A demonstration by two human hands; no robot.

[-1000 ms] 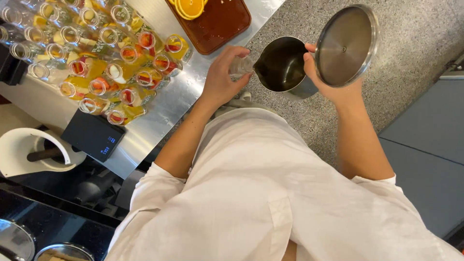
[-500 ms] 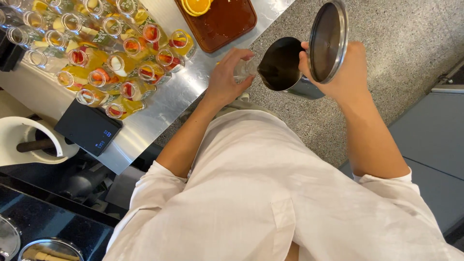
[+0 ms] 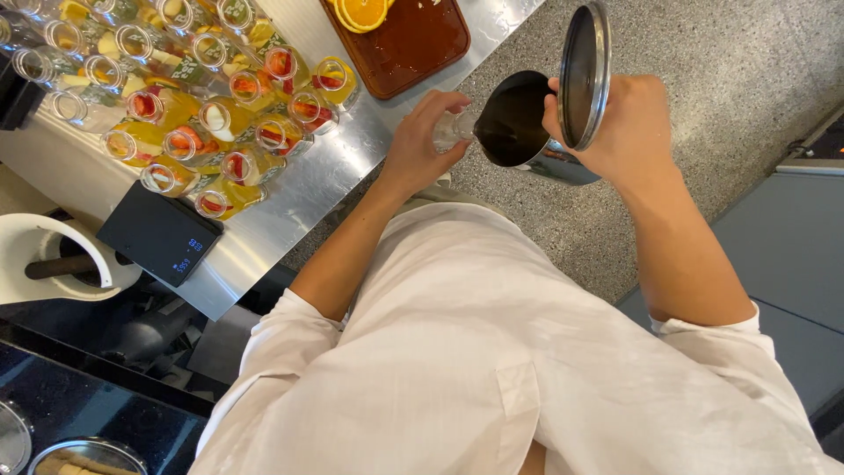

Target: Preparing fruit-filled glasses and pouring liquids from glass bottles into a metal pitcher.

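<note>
Right hand (image 3: 629, 123) at 2 o'clock, fist closed on pot (image 3: 523, 123) handle, pot tipped toward left, dark liquid inside, hinged lid (image 3: 585, 75) swung up and standing on edge against the knuckles. Left hand (image 3: 422, 145) at 12 o'clock, fingers wrapped round small clear glass (image 3: 450, 130), glass mostly hidden by fingers, mouth right at pot's spout. Both held over grey speckled floor (image 3: 703, 70), just off steel counter (image 3: 299, 193) edge. On counter at 10–11 o'clock: cluster of bottles (image 3: 220, 114) with yellow liquid and fruit pieces, lying tilted in rows. Brown board (image 3: 413, 44) with orange slices (image 3: 360, 12) at 12 o'clock, top edge. Black scale (image 3: 158, 233) at 9 o'clock, display lit. White mortar (image 3: 53, 259) with dark pestle at far 9 o'clock, beside scale. White shirt (image 3: 492, 369) fills 6 o'clock.
</note>
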